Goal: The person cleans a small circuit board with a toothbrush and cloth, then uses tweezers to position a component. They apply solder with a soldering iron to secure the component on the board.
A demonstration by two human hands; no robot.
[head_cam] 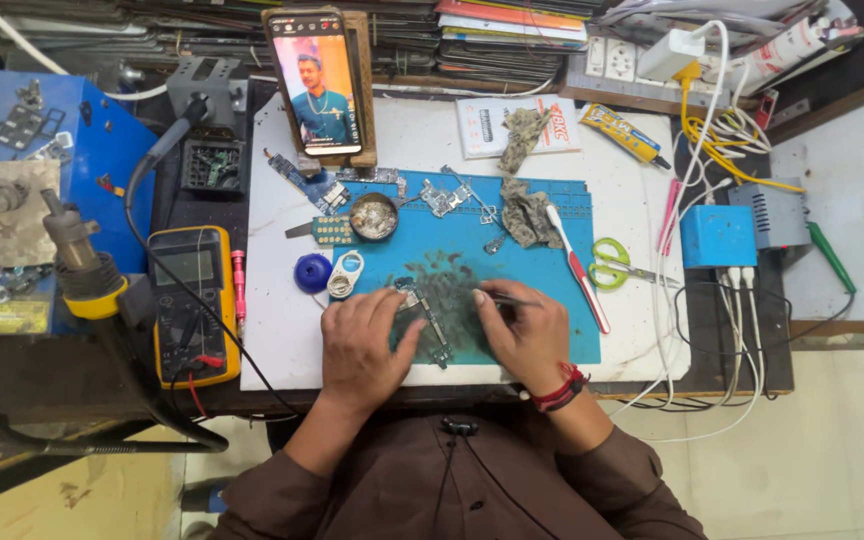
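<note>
Two bare hands work over a blue rubber mat (552, 225): the left hand (362, 345) pins a small dark circuit board (430, 322) steady, while the right hand (524, 335) pinches thin metal tweezers (507, 298) aimed at it.

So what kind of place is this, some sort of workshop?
Most likely a small phone or electronics repair bench. A yellow multimeter sits at the side, loose circuit boards lie on a blue work mat, and both hands work on a small board.

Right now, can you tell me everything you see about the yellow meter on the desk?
The yellow meter is a chunky box with a yellow rubbery shell and a dark face. It has a grey screen near the top, which looks blank, and a round dial below it. It lies flat, face up, on the dark desk, left of the white board. Black and red wires plug in near its bottom, and a black cable crosses over it.
</note>
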